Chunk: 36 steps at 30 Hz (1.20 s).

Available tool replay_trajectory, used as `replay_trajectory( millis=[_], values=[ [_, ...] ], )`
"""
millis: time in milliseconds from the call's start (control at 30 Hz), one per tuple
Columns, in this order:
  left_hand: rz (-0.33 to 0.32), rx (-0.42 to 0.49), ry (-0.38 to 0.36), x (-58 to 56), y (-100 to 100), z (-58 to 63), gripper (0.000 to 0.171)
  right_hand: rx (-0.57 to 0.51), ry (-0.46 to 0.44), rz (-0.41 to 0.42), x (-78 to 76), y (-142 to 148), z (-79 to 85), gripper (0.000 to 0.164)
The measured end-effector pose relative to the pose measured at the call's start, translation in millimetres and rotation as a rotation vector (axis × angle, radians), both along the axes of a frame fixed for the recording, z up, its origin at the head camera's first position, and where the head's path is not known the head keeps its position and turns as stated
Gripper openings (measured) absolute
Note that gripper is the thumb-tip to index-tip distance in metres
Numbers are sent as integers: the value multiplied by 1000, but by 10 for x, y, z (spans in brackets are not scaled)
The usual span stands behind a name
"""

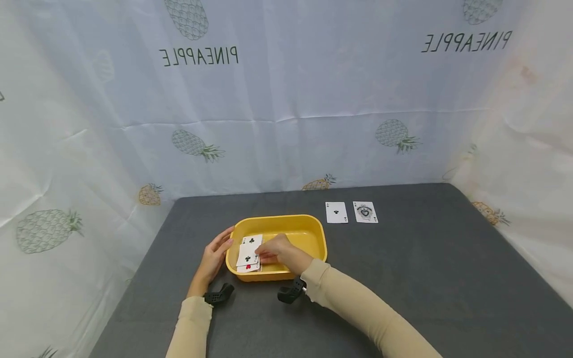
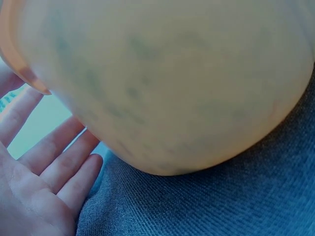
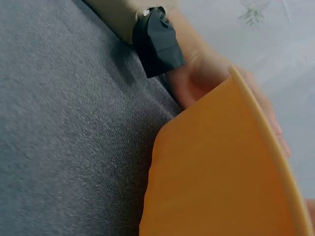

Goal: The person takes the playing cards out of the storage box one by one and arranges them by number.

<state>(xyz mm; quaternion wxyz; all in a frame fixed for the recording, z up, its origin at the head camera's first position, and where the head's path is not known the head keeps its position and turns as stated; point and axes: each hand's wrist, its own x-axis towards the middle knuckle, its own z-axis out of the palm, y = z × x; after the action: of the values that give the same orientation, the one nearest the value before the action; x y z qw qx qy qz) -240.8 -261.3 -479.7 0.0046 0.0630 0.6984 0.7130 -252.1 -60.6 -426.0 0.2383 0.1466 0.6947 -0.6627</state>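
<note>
My left hand (image 1: 217,255) lies along the left end of a yellow plastic tub (image 1: 281,276), its fingertips at the rim. In the left wrist view, the fingers of that hand (image 2: 64,162) extend mostly straight to the tub's outer wall. My right hand (image 1: 279,248) reaches over the front rim into the tub and pinches the right edge of a clubs playing card (image 1: 247,252). Beneath that card, a card with a red heart (image 1: 247,268) shows at the front. In the right wrist view, the tub's front wall (image 3: 211,167) hides most of the right hand.
An ace of clubs (image 1: 336,213) and an ornate ace (image 1: 365,212) lie face up behind and right of the tub. The dark grey cloth (image 1: 403,278) covers the table. White curtains with pineapple prints (image 1: 277,154) stand at the back and both sides.
</note>
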Motion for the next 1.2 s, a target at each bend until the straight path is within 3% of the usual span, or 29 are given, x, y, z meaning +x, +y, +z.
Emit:
replay_trajectory(
  millis=[500, 667, 833, 1000, 1200],
  values=[
    [-6, -34, -3, -21, 17, 31, 51, 87, -9, 17, -21, 28, 64, 17],
    [4, -35, -17, -29, 21, 38, 51, 71, 22, 113, 34, 176, 135, 20],
    [21, -58, -37, -28, 24, 46, 51, 30, 162, 274, 126, 392, 189, 21],
    [27, -54, -56, -21, 16, 38, 51, -7, 163, 224, 121, 482, 233, 18],
    [18, -48, -48, -6, 2, 16, 51, 26, 210, 198, 136, 674, 309, 28]
  ],
)
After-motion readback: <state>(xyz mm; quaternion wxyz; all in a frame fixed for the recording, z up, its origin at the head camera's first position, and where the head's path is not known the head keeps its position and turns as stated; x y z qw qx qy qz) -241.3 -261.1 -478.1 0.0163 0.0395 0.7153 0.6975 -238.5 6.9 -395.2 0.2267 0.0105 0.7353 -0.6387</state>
